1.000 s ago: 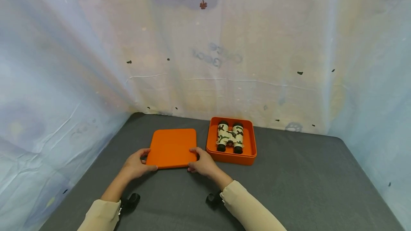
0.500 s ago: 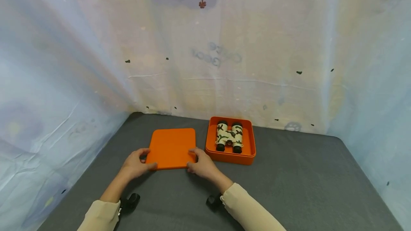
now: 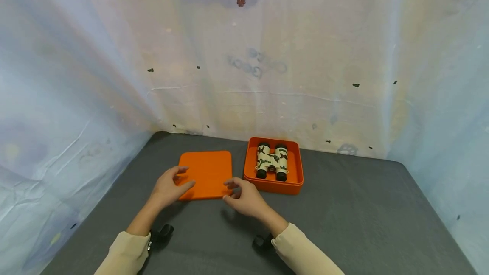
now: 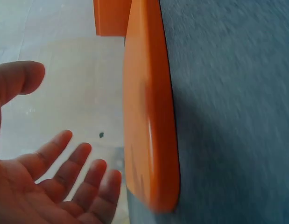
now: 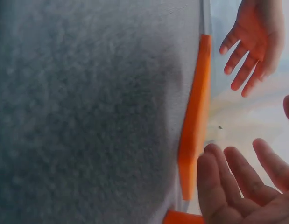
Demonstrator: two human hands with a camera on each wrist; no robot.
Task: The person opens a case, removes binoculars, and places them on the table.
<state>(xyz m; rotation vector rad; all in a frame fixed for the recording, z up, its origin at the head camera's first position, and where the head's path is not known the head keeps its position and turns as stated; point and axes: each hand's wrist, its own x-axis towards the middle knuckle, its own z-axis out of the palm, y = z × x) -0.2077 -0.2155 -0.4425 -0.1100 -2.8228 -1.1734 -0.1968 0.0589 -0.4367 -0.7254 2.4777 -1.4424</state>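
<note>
An orange lid (image 3: pixel 206 171) lies flat on the grey table, its smooth top facing up. My left hand (image 3: pixel 167 189) hovers over the lid's left side; in the left wrist view its fingers (image 4: pixel 95 177) are spread and apart from the lid's edge (image 4: pixel 151 116). Above the lid's near right corner is my right hand (image 3: pixel 246 197), fingers relaxed and holding nothing. In the right wrist view, both hands show off the lid (image 5: pixel 196 121). To the lid's right stands an orange box (image 3: pixel 280 187) without a cover, and camouflage-patterned binoculars (image 3: pixel 272 161) lie inside it.
The grey table (image 3: pixel 344 215) reaches back to a patterned curtain (image 3: pixel 305 54), which also hangs along both sides. A black strap piece (image 3: pixel 162 234) sticks out from the left wrist, and another black piece (image 3: pixel 262 243) from the right.
Both hands have let go of the lid's sides and lifted off it. The left hand moved up and slightly right, and the right hand drew slightly right. The lid stays flat on the table.
</note>
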